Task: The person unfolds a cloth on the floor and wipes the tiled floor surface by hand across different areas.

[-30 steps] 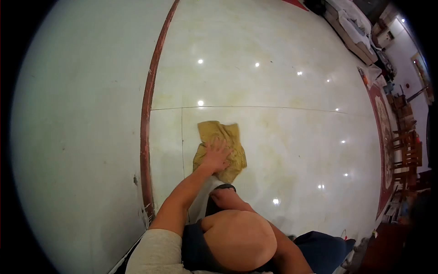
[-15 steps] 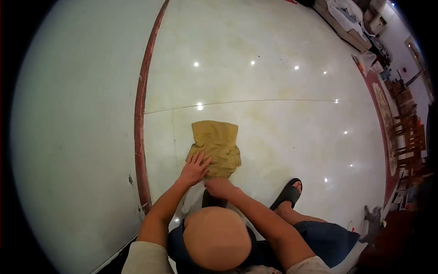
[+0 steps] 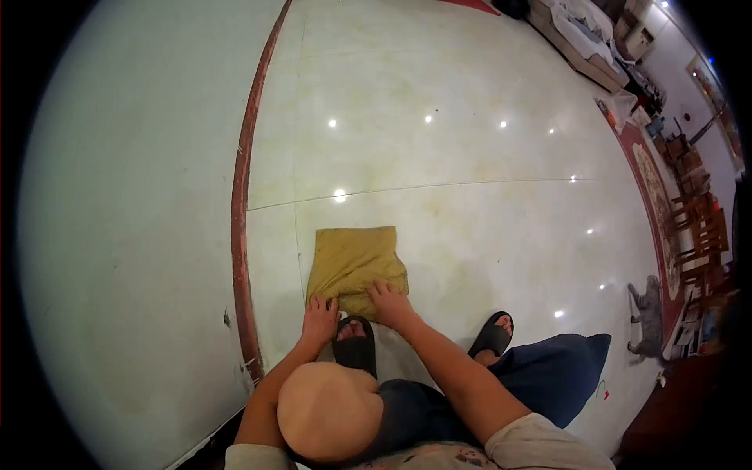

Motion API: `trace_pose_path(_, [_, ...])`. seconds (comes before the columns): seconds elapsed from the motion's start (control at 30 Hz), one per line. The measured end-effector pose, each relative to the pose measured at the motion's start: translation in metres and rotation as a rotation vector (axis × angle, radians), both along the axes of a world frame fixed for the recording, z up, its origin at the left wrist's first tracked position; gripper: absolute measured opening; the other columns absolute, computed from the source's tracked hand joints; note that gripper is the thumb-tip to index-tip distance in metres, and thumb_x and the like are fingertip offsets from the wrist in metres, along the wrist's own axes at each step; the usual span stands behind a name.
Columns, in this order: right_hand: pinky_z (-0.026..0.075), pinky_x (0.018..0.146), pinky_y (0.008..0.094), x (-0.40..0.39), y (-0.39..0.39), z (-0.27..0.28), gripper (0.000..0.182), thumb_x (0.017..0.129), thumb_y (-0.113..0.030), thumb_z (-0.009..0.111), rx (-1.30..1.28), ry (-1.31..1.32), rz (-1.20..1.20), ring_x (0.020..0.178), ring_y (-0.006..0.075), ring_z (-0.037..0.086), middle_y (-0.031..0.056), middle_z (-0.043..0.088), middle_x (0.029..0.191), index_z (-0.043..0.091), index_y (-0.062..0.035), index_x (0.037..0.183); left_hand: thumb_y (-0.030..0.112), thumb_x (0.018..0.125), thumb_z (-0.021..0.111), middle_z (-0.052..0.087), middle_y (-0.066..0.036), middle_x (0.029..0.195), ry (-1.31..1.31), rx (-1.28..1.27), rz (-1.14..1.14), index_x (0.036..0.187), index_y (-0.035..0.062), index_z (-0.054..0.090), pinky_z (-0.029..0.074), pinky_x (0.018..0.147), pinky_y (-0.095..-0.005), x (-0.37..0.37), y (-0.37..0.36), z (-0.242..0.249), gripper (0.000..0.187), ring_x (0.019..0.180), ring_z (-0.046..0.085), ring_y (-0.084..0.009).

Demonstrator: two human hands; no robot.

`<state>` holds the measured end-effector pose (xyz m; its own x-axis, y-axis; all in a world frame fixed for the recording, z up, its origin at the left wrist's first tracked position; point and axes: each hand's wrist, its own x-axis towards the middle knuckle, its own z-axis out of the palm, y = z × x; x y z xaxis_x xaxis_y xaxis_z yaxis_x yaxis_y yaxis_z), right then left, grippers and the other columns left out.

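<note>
Mustard-yellow cloth (image 3: 356,254) lies spread on a glossy pale floor (image 3: 462,227), most of it beyond the fingers of a person bent low over it, creases running across the fabric ahead of their two hands. The left hand (image 3: 319,321) has its fingers lightly curled at the near left corner; the right hand (image 3: 392,305) lays bent fingers on the near right part. Whether either set of fingertips pinches fabric or merely rests on it cannot be told from this angle. Between the two hands, close to the left fingers, a dark slipper (image 3: 357,354) points its toe at the cloth's near edge; contact there is unclear. That toe looks like the chief hazard: should it pin the edge, a tug by the fingers could snag or skew the cloth. Uneven pressure from the two hands might also deepen the creases, and the smooth surface could let the fabric skid. Left of the left fingers, a worn red-brown strip (image 3: 241,258) borders a pale wall (image 3: 133,235). Right of the right fingers sits a second slipper (image 3: 492,338) and, well beyond it, a grey cat (image 3: 647,321) near wooden chairs (image 3: 705,243).
</note>
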<state>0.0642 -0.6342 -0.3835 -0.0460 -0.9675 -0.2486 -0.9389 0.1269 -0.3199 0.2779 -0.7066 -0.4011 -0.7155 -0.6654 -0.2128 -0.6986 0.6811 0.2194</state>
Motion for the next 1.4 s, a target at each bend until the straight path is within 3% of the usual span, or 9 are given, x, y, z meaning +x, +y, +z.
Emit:
trace_pose_path(0.13, [0.037,0.093,0.0641,0.024,-0.018,0.009,0.066,0.081,-0.024,0.062,0.112,0.044,-0.061,0.127,0.0487,0.033,0.0138,0.029,0.146,0.035,-0.0210,0.141,0.025,0.083,0.063,0.045,-0.024,0.126,-0.100,0.209,0.091,0.131,0.0102,0.048,0.037,0.096,-0.0494,-0.012,-0.005,0.029,0.052,0.116,0.043,-0.0420])
trace_pose_path(0.27, [0.031,0.095,0.0693,0.029,-0.011,-0.002,0.073,0.080,-0.027,0.064,0.170,-0.011,-0.001,0.133,0.0491,0.024,0.0123,0.020,0.152,0.031,-0.0240,0.144,0.026,0.083,0.063,0.037,-0.020,0.140,0.100,-0.103,-0.147,0.138,0.0192,0.044,0.029,0.101,-0.0578,-0.006,-0.003,0.018,0.058,0.129,0.032,-0.0439])
trace_pose_path(0.43, [0.029,0.098,0.0675,0.015,-0.010,-0.004,0.074,0.081,-0.029,0.063,0.157,0.039,0.060,0.134,0.0477,0.023,0.0109,0.019,0.153,0.028,-0.0252,0.146,0.029,0.084,0.062,0.023,-0.017,0.150,-0.021,-0.092,-0.138,0.141,0.0225,0.040,0.023,0.102,-0.0629,-0.018,-0.014,-0.006,0.062,0.135,0.022,-0.0458])
trace_pose_path(0.53, [0.029,0.099,0.0667,0.008,-0.018,-0.010,0.071,0.084,-0.029,0.059,0.165,0.017,0.025,0.135,0.0456,0.023,0.0111,0.020,0.153,0.026,-0.0253,0.147,0.029,0.079,0.066,0.024,-0.016,0.150,-0.040,-0.093,-0.147,0.142,0.0253,0.039,0.025,0.101,-0.0655,-0.030,-0.027,-0.014,0.069,0.134,0.023,-0.0466])
trace_pose_path(0.77, [0.027,0.102,0.0642,-0.041,-0.063,-0.010,0.067,0.086,-0.025,0.052,0.275,0.074,-0.059,0.138,0.0438,0.018,0.0095,0.019,0.154,0.023,-0.0257,0.147,0.025,0.081,0.063,0.022,-0.013,0.152,-0.035,0.051,-0.146,0.143,0.0279,0.037,0.025,0.102,-0.0656,-0.097,-0.088,-0.014,0.067,0.136,0.020,-0.0465])
trace_pose_path(0.93, [0.025,0.104,0.0656,-0.111,-0.104,-0.002,0.082,0.077,-0.020,0.063,0.360,-0.085,-0.112,0.140,0.0416,0.014,0.0077,0.015,0.155,0.022,-0.0312,0.147,0.029,0.088,0.057,0.016,-0.012,0.154,-0.048,0.175,-0.105,0.142,0.0323,0.036,0.021,0.104,-0.0656,-0.151,-0.141,-0.024,0.059,0.138,0.014,-0.0461])
trace_pose_path(1.23, [0.023,0.103,0.0676,-0.098,-0.052,-0.006,0.080,0.079,-0.031,0.062,0.340,0.048,0.037,0.141,0.0455,0.007,0.0125,0.005,0.157,0.021,-0.0370,0.147,0.050,0.088,0.052,0.009,-0.011,0.156,-0.262,0.097,-0.212,0.142,0.0350,0.035,0.019,0.105,-0.0651,-0.122,-0.062,0.010,0.058,0.140,0.011,-0.0449])
trace_pose_path(1.33, [0.025,0.101,0.0680,-0.106,-0.048,-0.004,0.075,0.079,-0.033,0.061,0.345,0.059,0.135,0.140,0.0460,0.011,0.0117,0.010,0.156,0.026,-0.0355,0.146,0.049,0.090,0.049,0.010,-0.014,0.155,-0.253,0.144,-0.272,0.144,0.0341,0.032,0.021,0.104,-0.0656,-0.117,-0.071,0.014,0.059,0.139,0.013,-0.0444])
trace_pose_path(1.4, [0.027,0.099,0.0684,-0.117,-0.059,0.003,0.070,0.080,-0.033,0.059,0.393,0.083,0.047,0.139,0.0439,0.016,0.0111,0.014,0.155,0.032,-0.0318,0.143,0.046,0.090,0.050,0.011,-0.013,0.155,-0.313,0.162,-0.139,0.145,0.0338,0.029,0.025,0.102,-0.0649,-0.126,-0.076,0.026,0.060,0.138,0.014,-0.0445])
